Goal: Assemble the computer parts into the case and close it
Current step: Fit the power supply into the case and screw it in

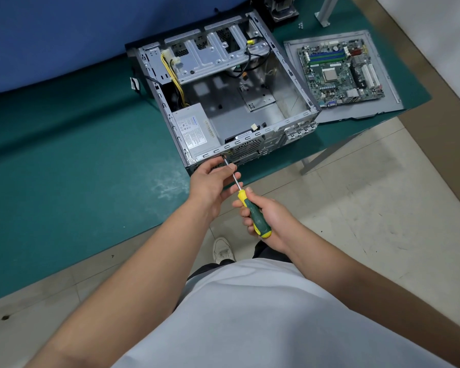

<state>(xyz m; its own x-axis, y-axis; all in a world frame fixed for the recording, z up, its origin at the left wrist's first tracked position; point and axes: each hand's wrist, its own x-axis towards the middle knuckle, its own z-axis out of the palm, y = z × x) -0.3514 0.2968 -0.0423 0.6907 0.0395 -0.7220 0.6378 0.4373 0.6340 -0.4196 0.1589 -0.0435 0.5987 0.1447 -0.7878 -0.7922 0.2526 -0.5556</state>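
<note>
Right hand (270,221) grip wrapped around the green-and-yellow handle of the screwdriver (252,212). Shaft angles up and left, tip at the near rear edge of the computer case (298,83), right by the power supply corner. Cannot tell if the tip is seated on a screw.

Left hand (213,181) grip pinching the shaft near the tip, fingers curled round it, hand just beside the case's rear panel.

Case lies on its side on the green worktop (64,160), open face up. Power supply (193,131) sits in the near-left corner, yellow cable bundle (174,75) running up from it toward the drive bay bracket (213,57). Main floor of the case bare metal, black cables hanging at the far side.

Motherboard (340,73) outside the case, lying on the grey side panel (383,107) to the right of the case, panel touching the case's right edge. A few small screws (300,25) on the worktop at the far side, near a metal post.

Person stands at the worktop edge, white shirt, one shoe (222,249) on the tiled floor.
</note>
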